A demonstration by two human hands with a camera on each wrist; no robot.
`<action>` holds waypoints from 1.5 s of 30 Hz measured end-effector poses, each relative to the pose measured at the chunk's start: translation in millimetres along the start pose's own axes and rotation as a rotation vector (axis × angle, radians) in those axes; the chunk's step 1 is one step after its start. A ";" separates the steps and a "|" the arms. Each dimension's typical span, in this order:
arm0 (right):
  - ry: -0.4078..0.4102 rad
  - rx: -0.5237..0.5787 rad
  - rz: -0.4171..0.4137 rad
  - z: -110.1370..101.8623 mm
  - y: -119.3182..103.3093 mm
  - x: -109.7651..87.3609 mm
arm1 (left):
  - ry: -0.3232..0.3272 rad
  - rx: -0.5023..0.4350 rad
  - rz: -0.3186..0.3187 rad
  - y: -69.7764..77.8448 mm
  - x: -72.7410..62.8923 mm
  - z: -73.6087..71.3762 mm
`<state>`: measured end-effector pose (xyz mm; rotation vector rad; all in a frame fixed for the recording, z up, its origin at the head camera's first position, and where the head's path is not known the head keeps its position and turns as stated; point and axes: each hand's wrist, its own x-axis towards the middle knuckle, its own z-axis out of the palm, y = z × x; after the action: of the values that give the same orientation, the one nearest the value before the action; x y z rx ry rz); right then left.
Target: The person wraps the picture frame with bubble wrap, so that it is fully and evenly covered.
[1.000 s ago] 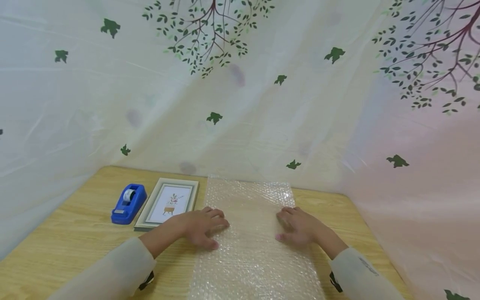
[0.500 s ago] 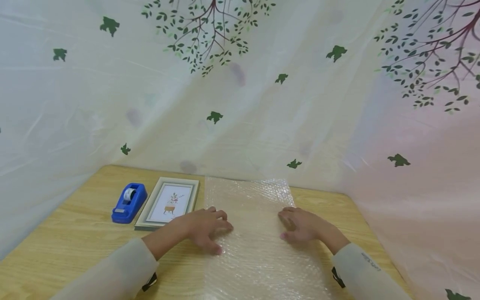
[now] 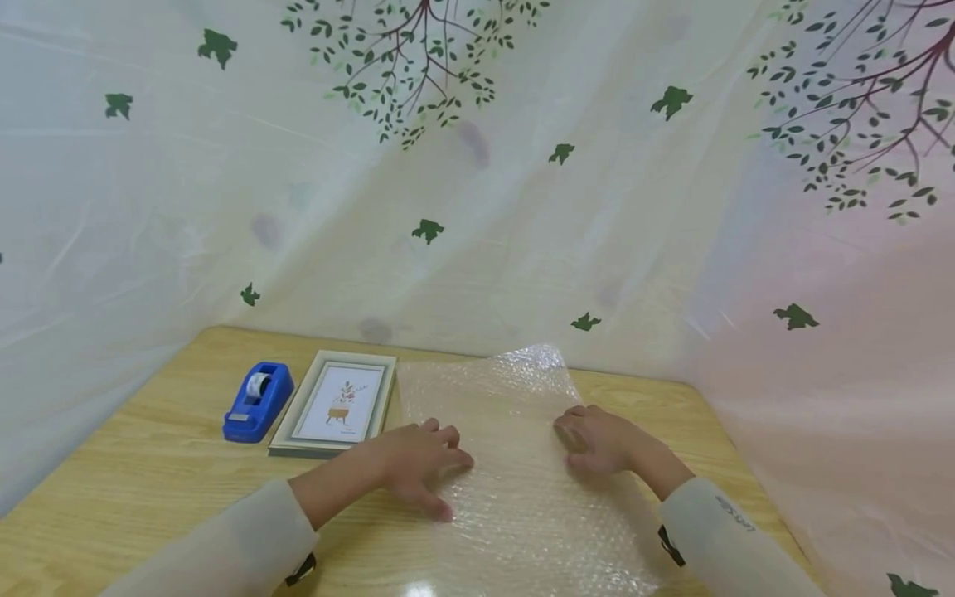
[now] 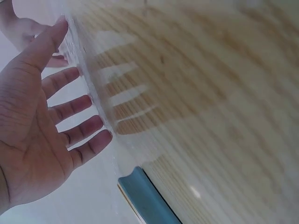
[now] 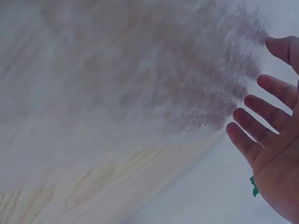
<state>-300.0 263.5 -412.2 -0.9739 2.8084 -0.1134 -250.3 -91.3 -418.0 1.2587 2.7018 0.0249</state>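
Note:
A clear sheet of bubble wrap (image 3: pixel 515 514) lies lengthwise on the wooden table, its far right corner raised slightly. My left hand (image 3: pixel 418 464) is over the sheet's left edge, thumb and fingers spread. In the left wrist view, the fingertips (image 4: pixel 96 144) of that hand are right at the sheet. Across from it, my right hand (image 3: pixel 608 439) rests at the right edge. Its fingers (image 5: pixel 252 135) are spread and fairly straight in the right wrist view, tips against the plastic. Beside my left hand lies a picture frame (image 3: pixel 279 431) with a potted-plant print.
Left of the frame stands a blue tape dispenser (image 3: pixel 257 402) with a roll in it. The wooden table (image 3: pixel 149 464) ends at a pale curtain (image 3: pixel 485 274) printed with leaves and branches, which hangs behind and along both sides.
The near part of the bubble wrap has shifted right, and its far end has skewed, with the right corner rising. My left hand has moved slightly right and nearer; the right hand stays about in place.

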 end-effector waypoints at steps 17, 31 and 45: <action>0.078 -0.130 -0.014 12.3 -28.9 -25.7 | 0.015 0.079 -0.145 -40.2 6.8 -9.2; 0.066 -0.048 -0.023 18.1 -24.5 -33.4 | -0.031 -0.066 -0.151 -48.5 7.7 -13.1; 0.089 -0.025 -0.032 15.3 -11.5 -33.4 | 0.018 -0.061 -0.150 -34.5 -0.2 -2.6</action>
<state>-264.3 274.9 -421.3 -1.0440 2.8817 -0.1289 -276.7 -113.5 -418.2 1.0412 2.7806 0.1009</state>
